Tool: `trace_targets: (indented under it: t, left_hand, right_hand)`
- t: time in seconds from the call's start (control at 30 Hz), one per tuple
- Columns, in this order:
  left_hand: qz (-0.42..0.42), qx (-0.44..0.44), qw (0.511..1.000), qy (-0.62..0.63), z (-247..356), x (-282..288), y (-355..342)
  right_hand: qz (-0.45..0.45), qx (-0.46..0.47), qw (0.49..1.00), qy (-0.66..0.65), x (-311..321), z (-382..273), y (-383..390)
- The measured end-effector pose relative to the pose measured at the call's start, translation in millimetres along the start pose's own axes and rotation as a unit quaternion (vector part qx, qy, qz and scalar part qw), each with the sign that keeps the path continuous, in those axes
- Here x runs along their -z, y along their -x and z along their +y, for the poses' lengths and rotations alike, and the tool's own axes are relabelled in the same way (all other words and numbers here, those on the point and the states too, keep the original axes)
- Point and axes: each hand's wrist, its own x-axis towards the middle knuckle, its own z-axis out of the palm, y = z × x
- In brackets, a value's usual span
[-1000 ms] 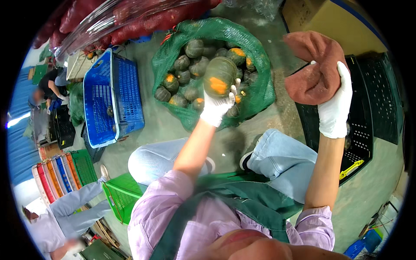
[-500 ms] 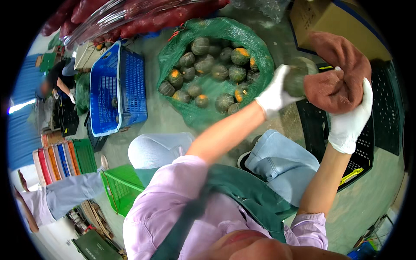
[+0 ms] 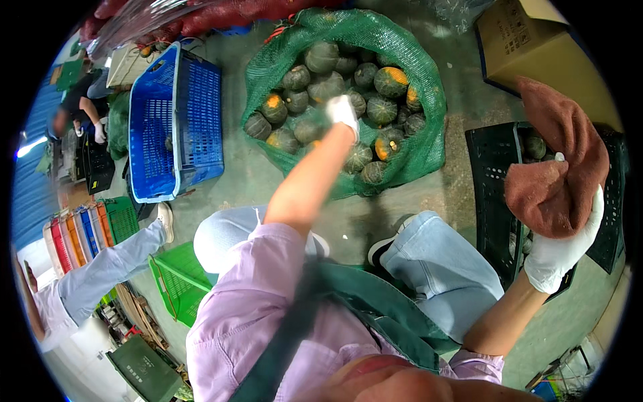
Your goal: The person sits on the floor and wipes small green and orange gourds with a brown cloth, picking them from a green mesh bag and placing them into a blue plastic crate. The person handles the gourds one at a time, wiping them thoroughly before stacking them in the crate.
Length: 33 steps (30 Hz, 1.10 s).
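My left hand (image 3: 343, 112), white-gloved, reaches over several dark green squashes (image 3: 380, 110) inside an open green mesh sack (image 3: 429, 147); its fingers are smeared and hidden. Some squashes have orange patches. On the right, my right hand (image 3: 562, 251), also gloved, grips a folded brown cloth (image 3: 562, 194) over a black perforated crate (image 3: 485, 181). Squashes (image 3: 534, 146) show inside that crate, partly covered by the cloth.
A blue crate (image 3: 197, 120) stands left of the sack, a green basket (image 3: 181, 281) by my left knee. A cardboard box (image 3: 516, 53) is behind the black crate. Red mesh sacks (image 3: 221, 17) lie at the top. Two co-workers (image 3: 80, 100) (image 3: 100, 281) are at far left.
My left hand has left the cloth and moved back over the sack, without the squash it held earlier. My right hand and the cloth have moved down and rightward.
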Motion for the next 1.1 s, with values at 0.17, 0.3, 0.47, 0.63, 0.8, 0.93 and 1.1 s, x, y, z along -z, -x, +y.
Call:
trace_targets:
  t: [0.17, 0.3, 0.47, 0.63, 0.8, 0.93, 1.1]
  left_hand:
    - [-0.056, 0.132, 0.989, 0.042, -2.7, 74.3, -107.1]
    - [-0.005, 0.211, 0.97, 0.118, 11.8, 41.7, -114.1]
    - [-0.118, 0.232, 0.953, 0.153, 45.8, 18.2, -73.3]
    - [-0.134, 0.22, 0.951, 0.172, 62.0, 12.4, -61.3]
    - [-0.107, 0.122, 0.983, 0.089, 42.6, 33.7, -60.5]
    - [-0.156, 0.132, 0.964, 0.167, 37.5, 56.9, -9.9]
    - [-0.281, 0.197, 0.884, 0.319, 84.2, 69.4, 80.5]
  right_hand:
    - [0.036, -0.074, 0.996, -0.023, -27.1, 5.9, -10.7]
    - [0.034, -0.059, 0.994, 0.085, -43.9, 17.9, -15.6]
    - [0.039, -0.139, 0.99, 0.006, -54.0, 26.8, -27.7]
    - [-0.055, -0.091, 0.99, 0.093, -73.6, 28.1, -22.3]
    - [-0.08, -0.102, 0.991, 0.01, -66.5, 26.6, -17.4]
    - [-0.023, -0.111, 0.994, 0.01, -84.3, 18.4, -4.5]
    - [-0.068, -0.193, 0.969, -0.137, -79.3, -3.7, 7.1]
